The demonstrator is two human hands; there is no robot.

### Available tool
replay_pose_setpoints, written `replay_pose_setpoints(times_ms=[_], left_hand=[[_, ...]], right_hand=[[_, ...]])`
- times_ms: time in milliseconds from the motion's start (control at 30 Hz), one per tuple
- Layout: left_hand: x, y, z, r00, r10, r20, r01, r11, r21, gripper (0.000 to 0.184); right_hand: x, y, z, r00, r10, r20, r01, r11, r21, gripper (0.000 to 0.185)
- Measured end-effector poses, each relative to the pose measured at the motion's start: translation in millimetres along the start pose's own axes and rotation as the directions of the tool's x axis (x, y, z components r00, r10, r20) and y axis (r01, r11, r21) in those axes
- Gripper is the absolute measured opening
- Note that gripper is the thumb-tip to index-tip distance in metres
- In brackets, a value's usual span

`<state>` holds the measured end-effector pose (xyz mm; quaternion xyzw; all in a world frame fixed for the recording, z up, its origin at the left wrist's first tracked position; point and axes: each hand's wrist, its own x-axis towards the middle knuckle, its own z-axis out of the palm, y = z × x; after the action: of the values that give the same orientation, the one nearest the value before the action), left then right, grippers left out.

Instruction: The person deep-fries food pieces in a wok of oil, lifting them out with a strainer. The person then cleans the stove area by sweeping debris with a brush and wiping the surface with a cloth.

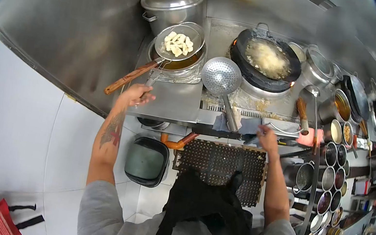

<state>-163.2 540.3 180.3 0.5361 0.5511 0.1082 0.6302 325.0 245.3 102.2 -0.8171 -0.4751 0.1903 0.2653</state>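
Note:
My left hand is at the stove's front left edge, fingers loosely curled and apart, with no object visible in them. Just above it lies the wooden handle of a mesh strainer, which holds pale pieces of food over a pot of brownish liquid. A short metal handle ends close to my fingers. My right hand is closed at the front edge, beside a blue-grey cloth and a curved metal rod; whatever it grips is hidden. Between my hands rests a perforated ladle.
A wok with bubbling contents sits over visible flame. Behind the strainer stands a lidded stockpot. A brush, a ladle and several containers of ingredients line the right side. Below are a green-lidded bin and a rubber mat.

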Motion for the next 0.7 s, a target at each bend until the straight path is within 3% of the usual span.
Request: replay_pose_setpoints(times_ms=[33, 67, 133, 200, 300, 333, 367, 400, 433, 467, 533, 567, 667, 700], left_hand=[[7, -5, 3, 0.979, 0.004, 0.203, 0.111, 0.827, -0.551, 0.021], [6, -4, 10, 0.974, 0.012, 0.228, 0.114, 0.838, -0.533, 0.021], [5, -4, 40, 0.963, 0.237, 0.13, -0.082, 0.715, -0.695, 0.022], [-19, 8, 58, 0.966, 0.257, 0.029, -0.179, 0.744, -0.644, 0.022], [-63, 31, 83, 0.966, 0.249, -0.072, -0.243, 0.775, -0.583, 0.02], [-67, 36, 85, 0.943, 0.333, 0.013, -0.279, 0.809, -0.518, 0.02], [-89, 57, 101, 0.921, 0.378, 0.091, -0.301, 0.841, -0.449, 0.021], [-103, 76, 123, 0.953, 0.297, -0.063, -0.303, 0.922, -0.239, 0.026], [-126, 94, 151, 0.943, 0.322, -0.08, -0.332, 0.922, -0.2, 0.029], [-136, 104, 163, 0.883, 0.428, 0.192, -0.395, 0.899, -0.19, 0.032], [-158, 121, 220, 0.796, 0.5, 0.341, -0.498, 0.861, -0.102, 0.033], [-166, 128, 257, 0.764, 0.5, 0.407, -0.512, 0.854, -0.088, 0.033], [-196, 137, 357, 0.523, 0.376, 0.765, -0.382, 0.906, -0.183, 0.037], [-219, 139, 399, 0.517, 0.294, 0.804, -0.257, 0.949, -0.182, 0.037]], right_hand=[[-19, -10, 9, 0.997, -0.022, 0.075, 0.02, 0.999, 0.026, 0.033], [-37, -20, 15, 0.989, -0.042, 0.139, 0.034, 0.998, 0.058, 0.033], [-70, -22, 30, 0.985, 0.005, 0.172, -0.008, 1.0, 0.014, 0.031], [-95, -10, 42, 0.955, -0.009, 0.298, 0.019, 0.999, -0.032, 0.033], [-132, 2, 48, 0.943, 0.036, 0.332, 0.004, 0.993, -0.12, 0.034], [-145, 11, 48, 0.951, 0.038, 0.305, 0.008, 0.989, -0.148, 0.034], [-159, 15, 42, 0.917, 0.141, 0.374, -0.082, 0.982, -0.169, 0.033], [-166, 46, 68, 0.921, 0.154, 0.359, -0.091, 0.978, -0.186, 0.032], [-188, 41, 57, 0.92, 0.215, 0.328, -0.182, 0.975, -0.129, 0.031], [-205, 49, 57, 0.929, 0.187, 0.318, -0.149, 0.979, -0.14, 0.031], [-237, 64, 60, 0.939, 0.206, 0.276, -0.184, 0.977, -0.104, 0.032], [-255, 69, 54, 0.881, 0.328, 0.342, -0.337, 0.941, -0.035, 0.032], [-314, 81, 58, 0.889, 0.406, 0.213, -0.415, 0.91, -0.001, 0.032], [-333, 84, 57, 0.884, 0.427, 0.189, -0.436, 0.9, 0.008, 0.032]])
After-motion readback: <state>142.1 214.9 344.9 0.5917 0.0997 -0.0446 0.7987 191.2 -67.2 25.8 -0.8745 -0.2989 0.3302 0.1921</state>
